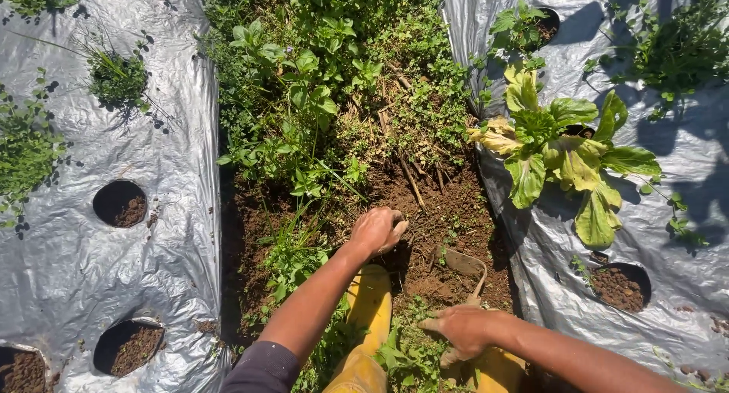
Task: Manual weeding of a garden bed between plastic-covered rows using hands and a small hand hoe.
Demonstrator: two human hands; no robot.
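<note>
My left hand [377, 230] is closed low on the brown soil of the furrow [448, 211], its fingers gripping something small at the ground; I cannot tell what. My right hand [463, 331] is shut on the handle of a small hand hoe, whose dirty metal blade [465, 262] rests on the loosened earth just right of my left hand. Two yellow rubber boots [370, 306] stand below my arms among low weeds [296, 256].
Silver plastic mulch covers the beds on the left [152, 173] and right [683, 233], with round planting holes [119, 203] showing soil. A leafy green lettuce-like plant [566, 161] grows from the right sheet. Dense weeds [319, 82] fill the furrow farther ahead.
</note>
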